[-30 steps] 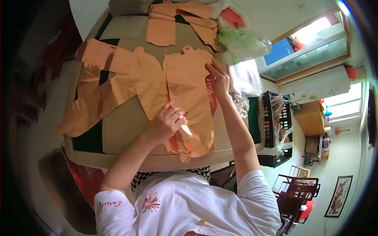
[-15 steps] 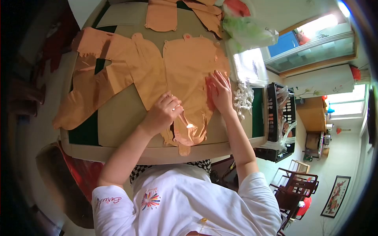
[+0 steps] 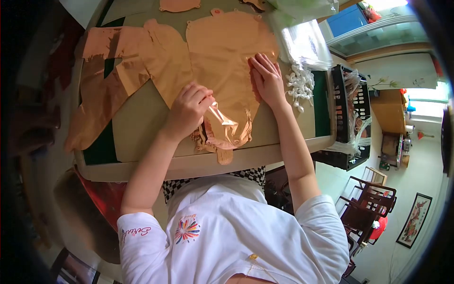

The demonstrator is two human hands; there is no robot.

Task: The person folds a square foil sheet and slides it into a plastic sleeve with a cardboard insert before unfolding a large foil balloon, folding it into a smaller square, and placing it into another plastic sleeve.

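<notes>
A large flat rose-gold foil balloon (image 3: 227, 57) lies on the table in front of me, its near end crumpled and folded up. At that fold, my left hand (image 3: 189, 109) is closed, pinching the foil between thumb and fingers. My right hand (image 3: 268, 80) lies with fingers stretched out on the balloon's right edge, beside a reddish patch of foil. To the left, another flat foil piece (image 3: 165, 57) with long arm-like shapes spreads over the table, against the first one. The left fingertips are partly hidden.
Clear plastic bags (image 3: 306, 42) and a heap of small white pieces (image 3: 300, 87) lie on the table's right side. A black crate (image 3: 338, 118) with plastic in it stands beyond the right edge. Another foil piece (image 3: 179, 4) is at the far side. Dark wooden chairs (image 3: 362, 203) stand further right.
The camera view has tilted, so the table and foil sit higher in it. My left hand still pinches the foil, and my right hand stays on the right edge.
</notes>
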